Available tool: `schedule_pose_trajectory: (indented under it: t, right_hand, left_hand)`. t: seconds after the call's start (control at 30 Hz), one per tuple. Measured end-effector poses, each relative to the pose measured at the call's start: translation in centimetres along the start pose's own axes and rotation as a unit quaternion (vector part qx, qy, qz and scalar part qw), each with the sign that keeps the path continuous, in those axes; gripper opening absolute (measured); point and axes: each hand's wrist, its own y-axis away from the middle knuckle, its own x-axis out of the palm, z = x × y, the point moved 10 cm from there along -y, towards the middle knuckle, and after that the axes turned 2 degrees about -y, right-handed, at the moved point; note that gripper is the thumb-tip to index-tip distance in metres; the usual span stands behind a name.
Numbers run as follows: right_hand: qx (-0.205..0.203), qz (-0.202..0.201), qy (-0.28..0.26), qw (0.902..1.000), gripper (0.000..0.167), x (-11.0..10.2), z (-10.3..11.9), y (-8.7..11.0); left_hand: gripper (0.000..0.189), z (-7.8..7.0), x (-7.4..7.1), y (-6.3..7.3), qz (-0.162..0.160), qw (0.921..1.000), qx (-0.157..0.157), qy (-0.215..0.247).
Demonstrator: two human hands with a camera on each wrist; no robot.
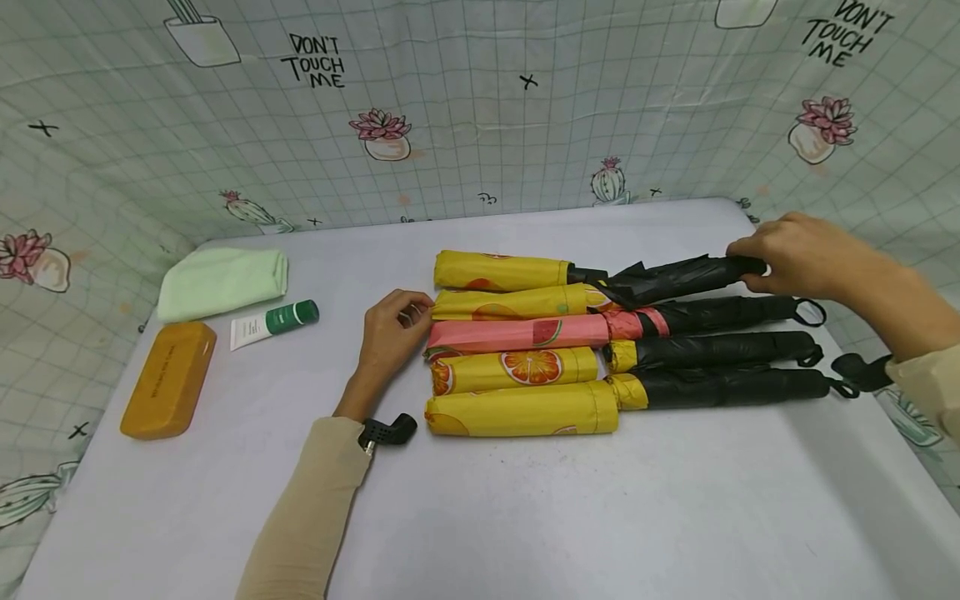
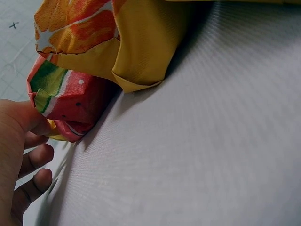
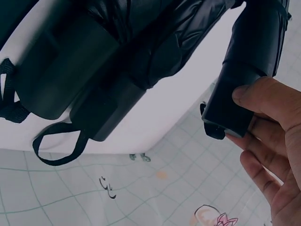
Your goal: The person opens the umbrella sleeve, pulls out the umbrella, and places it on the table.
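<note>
Several folded umbrellas lie side by side, with fruit-print covers at left and black parts at right. My right hand [image 1: 810, 254] pinches the black handle [image 3: 235, 101] of the second yellow umbrella [image 1: 510, 304] from the back, thumb on one side and fingers beneath. That handle end is raised and slants across the back yellow umbrella [image 1: 502, 271]. At the same umbrella's left end, my left hand [image 1: 392, 333] pinches the yellow tip; the pink watermelon-print umbrella [image 2: 77, 101] partly hides this in the left wrist view.
In front lie the pink umbrella, an orange-slice yellow umbrella [image 1: 525, 371] and a nearer yellow one [image 1: 521, 410]. At left are a folded pale green cloth [image 1: 221, 283], a green-and-white tube [image 1: 273, 323] and an orange-brown case [image 1: 168, 381]. Patterned fabric [image 1: 465, 108] walls the white table [image 1: 600, 517].
</note>
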Motion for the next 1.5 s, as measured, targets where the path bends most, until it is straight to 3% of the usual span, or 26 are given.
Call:
schedule_pose_trajectory:
  t: [0.17, 0.4, 0.63, 0.9, 1.5]
  right_hand:
    - [-0.004, -0.014, 0.000, 0.9999, 0.033, -0.2, -0.4, 0.6]
    - [0.012, 0.007, 0.006, 0.9999, 0.038, 0.6, -2.0, 1.6]
    - [0.019, -0.015, -0.003, 0.9997, 0.037, 1.1, -3.0, 2.5]
    - [0.039, 0.007, -0.011, 0.9992, 0.040, 2.3, -3.9, 2.5]
    - [0.030, -0.010, -0.035, 0.9989, 0.036, 3.8, -4.5, 2.5]
  left_hand:
    - [0.011, -0.1, 0.1, 0.0, 0.001, 1.0000, 0.000, 0.005]
    - [0.011, -0.1, 0.0, 0.0, 0.001, 1.0000, -0.007, 0.000]
    - [0.011, 0.0, -0.2, 0.0, -0.010, 0.9999, 0.002, 0.005]
    - [0.011, 0.2, 0.0, 0.0, -0.010, 0.9999, -0.002, 0.001]
    - [0.012, 0.0, -0.1, 0.0, -0.012, 0.9999, 0.002, 0.003]
